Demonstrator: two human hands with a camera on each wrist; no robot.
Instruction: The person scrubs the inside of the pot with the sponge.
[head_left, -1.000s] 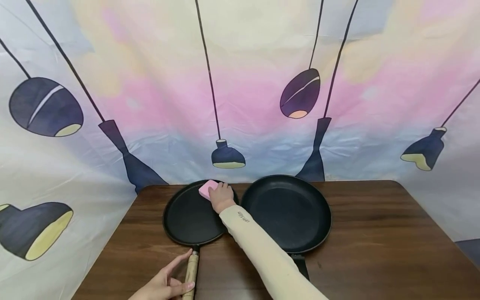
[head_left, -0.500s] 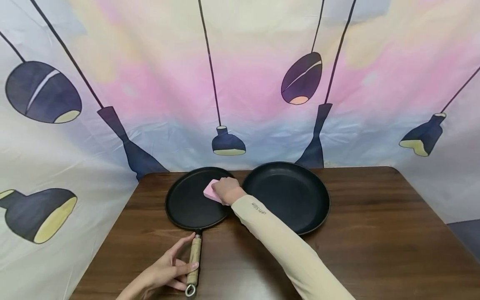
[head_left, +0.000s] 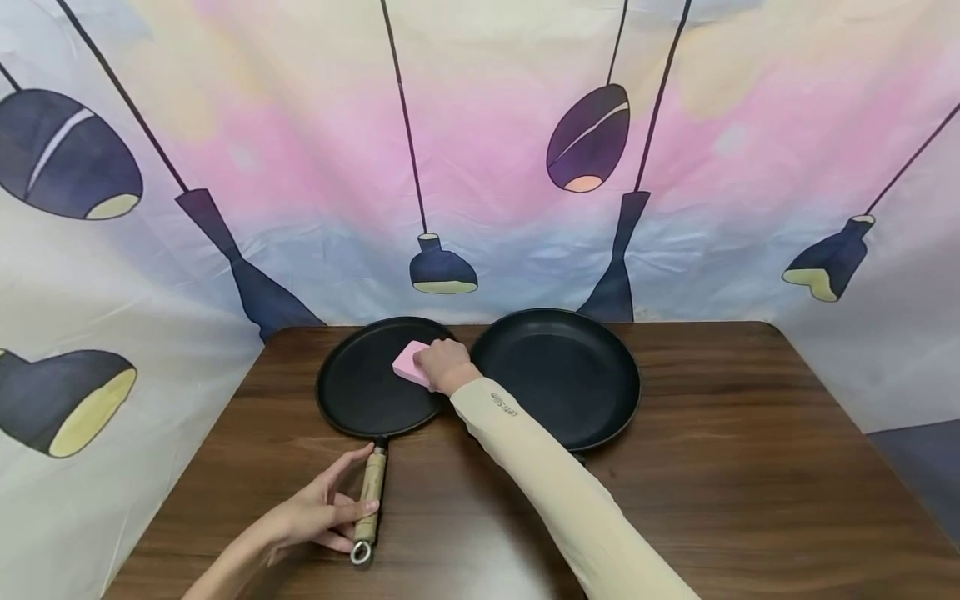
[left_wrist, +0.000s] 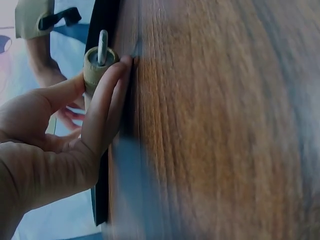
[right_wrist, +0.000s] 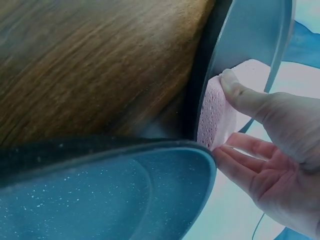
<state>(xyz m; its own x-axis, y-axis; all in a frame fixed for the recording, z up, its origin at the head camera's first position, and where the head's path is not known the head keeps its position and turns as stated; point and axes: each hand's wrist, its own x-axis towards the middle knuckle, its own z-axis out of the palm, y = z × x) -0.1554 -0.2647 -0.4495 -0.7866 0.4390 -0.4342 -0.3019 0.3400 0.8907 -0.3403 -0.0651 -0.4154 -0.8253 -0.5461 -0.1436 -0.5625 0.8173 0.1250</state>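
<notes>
A shallow black frying pan (head_left: 352,387) with a wooden handle (head_left: 373,471) lies at the left of the table. My left hand (head_left: 315,510) pinches that handle between thumb and fingers, just ahead of its metal hanging ring (head_left: 362,552). In the left wrist view the handle's end (left_wrist: 94,75) points at the camera. My right hand (head_left: 447,365) holds a pink sponge (head_left: 409,363) against the pan's cooking surface, right of centre. Seen from the right wrist, the thumb lies on top of the sponge (right_wrist: 214,112), fingers along its other side, close to the pan's rim.
A deeper black frying pan (head_left: 555,383) stands right beside the first, its rim near my right wrist. My right sleeve (head_left: 555,483) crosses in front of it and hides most of its handle. Behind the wooden table (head_left: 735,467) hangs a printed cloth (head_left: 495,183).
The sponge in my right hand has moved over the pan from its far part toward me. My left hand keeps its hold on the handle. The head view has tilted down.
</notes>
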